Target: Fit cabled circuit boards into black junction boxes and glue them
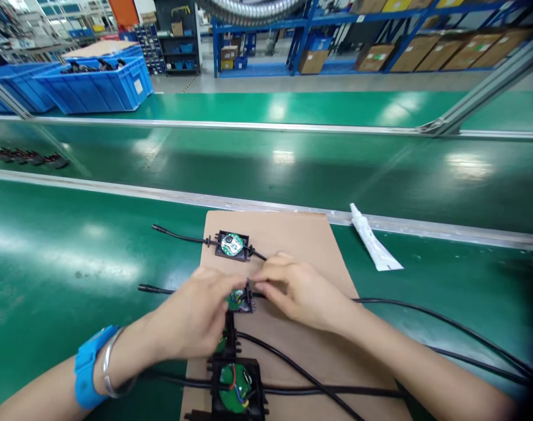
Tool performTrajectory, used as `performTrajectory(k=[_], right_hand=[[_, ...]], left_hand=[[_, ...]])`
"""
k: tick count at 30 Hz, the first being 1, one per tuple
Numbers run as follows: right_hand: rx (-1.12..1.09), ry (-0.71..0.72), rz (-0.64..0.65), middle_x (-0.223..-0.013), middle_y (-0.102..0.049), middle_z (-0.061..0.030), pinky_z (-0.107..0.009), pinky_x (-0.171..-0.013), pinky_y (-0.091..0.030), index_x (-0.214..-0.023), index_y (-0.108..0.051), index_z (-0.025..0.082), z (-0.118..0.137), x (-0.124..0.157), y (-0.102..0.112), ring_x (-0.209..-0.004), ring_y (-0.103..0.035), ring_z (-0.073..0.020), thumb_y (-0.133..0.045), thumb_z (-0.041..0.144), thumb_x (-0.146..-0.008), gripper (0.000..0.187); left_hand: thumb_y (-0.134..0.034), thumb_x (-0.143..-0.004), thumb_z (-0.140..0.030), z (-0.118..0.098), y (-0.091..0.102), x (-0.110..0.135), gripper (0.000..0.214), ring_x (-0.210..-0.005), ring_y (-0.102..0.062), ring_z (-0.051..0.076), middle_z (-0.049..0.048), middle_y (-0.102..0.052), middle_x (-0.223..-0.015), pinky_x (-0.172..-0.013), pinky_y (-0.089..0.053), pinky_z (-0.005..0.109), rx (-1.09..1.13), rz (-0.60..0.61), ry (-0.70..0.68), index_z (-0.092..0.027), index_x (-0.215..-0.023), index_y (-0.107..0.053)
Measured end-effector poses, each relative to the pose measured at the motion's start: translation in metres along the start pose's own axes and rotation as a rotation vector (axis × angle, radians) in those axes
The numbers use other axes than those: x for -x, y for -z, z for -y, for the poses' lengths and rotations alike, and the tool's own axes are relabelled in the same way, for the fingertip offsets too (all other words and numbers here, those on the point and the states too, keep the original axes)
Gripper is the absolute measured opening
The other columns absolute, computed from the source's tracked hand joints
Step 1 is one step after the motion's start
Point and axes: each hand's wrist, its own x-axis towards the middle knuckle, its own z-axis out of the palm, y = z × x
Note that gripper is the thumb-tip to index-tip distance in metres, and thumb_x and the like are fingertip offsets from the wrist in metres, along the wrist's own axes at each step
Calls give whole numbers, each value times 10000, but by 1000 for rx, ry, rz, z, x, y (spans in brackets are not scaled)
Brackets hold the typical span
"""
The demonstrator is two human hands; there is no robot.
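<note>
Both my hands meet over a small black box with a green circuit board (240,300) lying on a brown cardboard sheet (292,234). My left hand (196,318) curls round its left side, fingers closed on it. My right hand (292,289) pinches its right edge where a black cable leaves. A second black box with a green board (231,244) lies further back on the cardboard, cables at both ends. A third, larger one (236,386) sits nearest me. A blue wristband and a metal bangle are on my left wrist.
Black cables (424,318) run off to the right across the green bench. A white tube (374,242) lies by the metal rail. Beyond is a green conveyor belt (266,164) with small dark parts (29,158) at left. Blue crates (95,85) and shelves with cartons stand behind.
</note>
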Motion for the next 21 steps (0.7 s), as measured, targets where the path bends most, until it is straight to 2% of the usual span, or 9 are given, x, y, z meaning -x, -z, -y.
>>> performTrajectory(k=[2,3,5,7,9,11,15,18,21], right_hand=[[47,-84,-105,-890,-645,-66,-359,-808,-427,-931,-619,170,-5,-10,4,-891,-551,-209,-503,209,-859,142],[64,-130,-159,-902,-641,-82,-371,-805,-433,-946,-595,157,-8,-15,3,-905,-554,-223,-512,212,-839,147],[65,-190,-192,-877,-632,-94,-365,-762,-453,-965,-551,142,-14,-20,-2,-881,-572,-229,-514,198,-801,176],[33,-211,-194,-848,-634,-86,-337,-713,-468,-1012,-516,133,-16,-20,-6,-820,-599,-209,-483,184,-813,208],[4,-208,-216,-863,-651,-93,-321,-694,-477,-1048,-493,127,-11,-17,-5,-784,-623,-191,-436,191,-859,207],[11,-186,-206,-887,-668,-108,-318,-678,-479,-1044,-501,130,0,-13,2,-774,-638,-192,-387,196,-895,199],[147,-164,-41,-859,-675,-106,-331,-639,-450,-1007,-577,143,25,-17,19,-756,-633,-210,-314,143,-902,283],[234,-189,34,-826,-670,-92,-323,-621,-414,-977,-616,144,34,-26,23,-714,-615,-202,-330,107,-878,305],[270,-200,68,-817,-677,-87,-304,-602,-386,-937,-636,144,32,-35,22,-694,-608,-192,-355,96,-862,294]], left_hand=[[-406,-834,-77,29,9,-11,375,-1061,-540,225,110,-608,-1144,-924,-449,425,-11,-165,123,-152,-1187,-510],[-439,-833,-101,43,13,-17,321,-1090,-518,244,126,-587,-1166,-938,-429,451,-57,-210,178,-138,-1140,-527],[-528,-816,-162,66,18,-27,184,-1059,-520,264,124,-589,-1112,-913,-428,458,-99,-183,237,-133,-995,-562],[-548,-839,-198,76,21,-32,83,-922,-572,224,74,-628,-966,-823,-467,384,-77,-122,244,-149,-905,-562],[-498,-902,-212,74,26,-31,81,-789,-597,168,22,-648,-861,-724,-476,294,-23,-103,243,-167,-925,-562],[-461,-944,-235,66,32,-30,133,-765,-609,148,6,-668,-873,-689,-468,257,11,-125,257,-186,-986,-578],[-477,-952,-273,58,41,-34,180,-856,-634,191,32,-689,-943,-741,-474,296,-86,-158,257,-187,-990,-630],[-480,-955,-283,59,38,-44,190,-870,-650,225,45,-692,-953,-728,-492,324,-210,-81,228,-183,-987,-639],[-491,-950,-276,58,33,-53,183,-825,-664,226,53,-690,-908,-683,-502,310,-328,8,224,-172,-956,-642]])
